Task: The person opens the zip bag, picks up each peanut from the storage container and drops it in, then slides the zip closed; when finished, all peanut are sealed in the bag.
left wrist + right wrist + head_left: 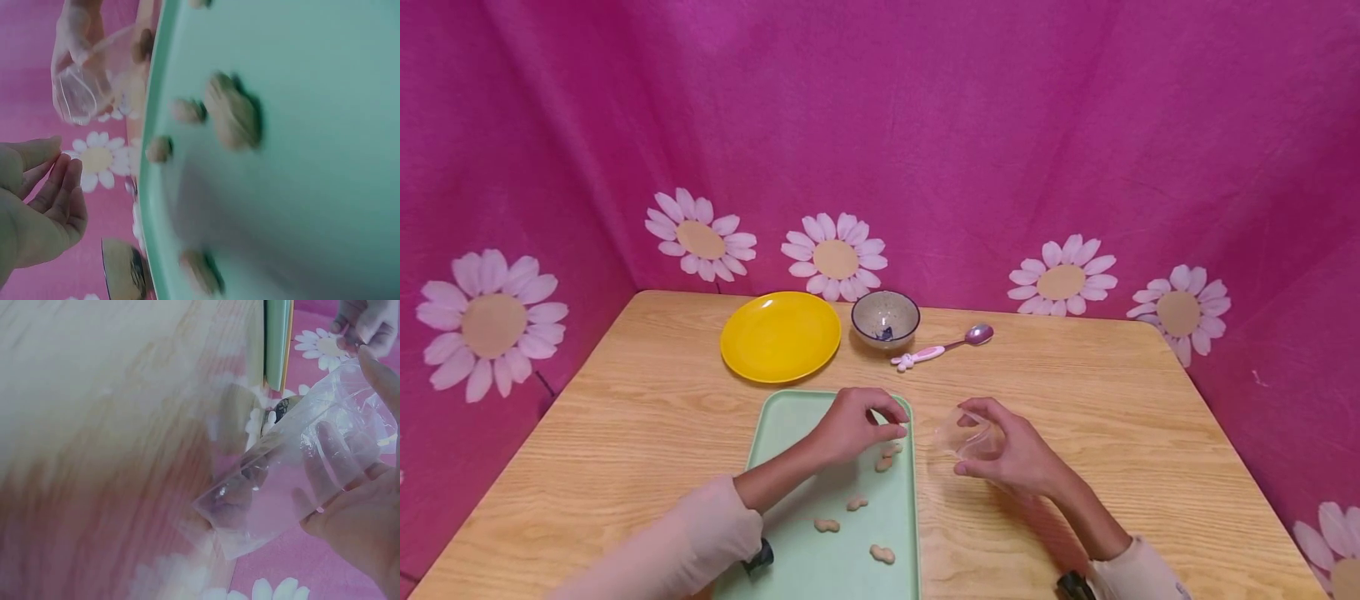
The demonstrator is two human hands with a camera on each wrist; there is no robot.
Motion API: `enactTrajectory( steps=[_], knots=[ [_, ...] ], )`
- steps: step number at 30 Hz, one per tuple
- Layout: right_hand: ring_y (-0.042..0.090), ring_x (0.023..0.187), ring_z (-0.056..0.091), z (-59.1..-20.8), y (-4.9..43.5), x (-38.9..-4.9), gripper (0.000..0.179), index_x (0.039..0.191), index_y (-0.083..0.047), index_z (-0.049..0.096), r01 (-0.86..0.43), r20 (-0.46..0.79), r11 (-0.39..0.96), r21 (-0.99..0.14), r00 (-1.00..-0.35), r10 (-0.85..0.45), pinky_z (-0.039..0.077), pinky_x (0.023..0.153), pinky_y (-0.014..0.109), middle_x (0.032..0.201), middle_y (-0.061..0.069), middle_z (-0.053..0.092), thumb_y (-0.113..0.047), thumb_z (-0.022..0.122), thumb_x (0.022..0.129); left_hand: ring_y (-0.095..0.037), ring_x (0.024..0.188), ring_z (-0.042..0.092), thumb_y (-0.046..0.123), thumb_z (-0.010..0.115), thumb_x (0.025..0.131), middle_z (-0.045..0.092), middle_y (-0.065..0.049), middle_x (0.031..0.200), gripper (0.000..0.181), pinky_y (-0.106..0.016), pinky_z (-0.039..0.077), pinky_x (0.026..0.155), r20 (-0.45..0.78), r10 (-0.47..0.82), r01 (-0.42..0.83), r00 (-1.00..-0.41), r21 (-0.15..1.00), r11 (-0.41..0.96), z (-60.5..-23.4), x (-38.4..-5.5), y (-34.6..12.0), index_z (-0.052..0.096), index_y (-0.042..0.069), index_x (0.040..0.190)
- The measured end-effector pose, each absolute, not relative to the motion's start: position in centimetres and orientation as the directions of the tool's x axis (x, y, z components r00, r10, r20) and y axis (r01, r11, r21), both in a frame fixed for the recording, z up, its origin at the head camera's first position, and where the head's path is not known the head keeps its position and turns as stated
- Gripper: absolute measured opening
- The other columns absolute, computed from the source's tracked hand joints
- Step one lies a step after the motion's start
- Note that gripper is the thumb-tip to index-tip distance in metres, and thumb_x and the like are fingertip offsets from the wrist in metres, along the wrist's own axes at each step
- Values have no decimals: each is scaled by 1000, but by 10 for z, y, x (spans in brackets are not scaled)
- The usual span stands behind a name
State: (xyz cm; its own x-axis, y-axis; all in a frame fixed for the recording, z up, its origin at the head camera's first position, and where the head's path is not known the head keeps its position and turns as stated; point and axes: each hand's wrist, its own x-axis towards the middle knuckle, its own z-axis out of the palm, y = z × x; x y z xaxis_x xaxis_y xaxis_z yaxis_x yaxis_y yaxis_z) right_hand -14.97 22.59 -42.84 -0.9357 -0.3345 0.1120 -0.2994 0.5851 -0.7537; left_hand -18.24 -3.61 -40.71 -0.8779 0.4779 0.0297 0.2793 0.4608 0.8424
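Note:
My right hand (1011, 450) holds a clear plastic bag (281, 487) by its mouth, thumb and fingers spread around it, just right of the tray. Brownish peanuts (253, 475) show through the film low in the bag. My left hand (853, 425) hovers over the tray's far right corner, thumb and fingertips close together, with nothing visible between them. Its fingertips point toward the bag. Beneath and nearer lie several unshelled peanuts (882, 553) on the green tray (790, 475), two of them close together by the right rim (231, 112).
Behind the tray stand a yellow plate (781, 337) and a bowl (886, 318) with a dark blue rim. A spoon (943, 348) with a pink rabbit handle lies beside the bowl. Pink flowered cloth (925, 150) encloses the wooden table (1075, 392) at the back and sides.

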Motion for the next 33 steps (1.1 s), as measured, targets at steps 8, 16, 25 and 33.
enactTrajectory(
  steps=[8,16,25,33],
  knots=[
    [25,107,56,-429,227,-150,72,127,-14,51,-290,107,575,-765,-938,-330,50,71,23,110,4,64,-22,87,65,-13,84,58,15,74,81,68,4,88,14,-27,49,75,-43,402,190,-915,832,521,-414,-183,-74,73,13,96],
    [30,110,56,-429,226,-150,71,127,-13,50,-254,72,564,-786,-943,-325,53,68,24,112,8,63,-20,86,67,-12,82,59,11,75,80,69,-1,86,14,-23,50,73,-21,434,239,-901,811,534,-424,-177,-103,73,9,94],
    [28,111,55,-429,225,-150,71,128,-15,50,-259,68,587,-767,-942,-327,51,72,25,113,6,63,-23,86,67,-13,68,57,5,78,75,66,-1,73,12,-21,48,62,-22,465,253,-885,815,521,-434,-169,-124,70,3,83],
    [27,110,55,-428,224,-150,71,128,-15,50,-251,61,591,-767,-945,-323,50,74,26,113,5,63,-22,86,67,-12,65,53,3,78,73,63,0,69,10,-19,46,60,-52,471,256,-880,785,564,-437,-162,-131,70,5,79]
  ],
)
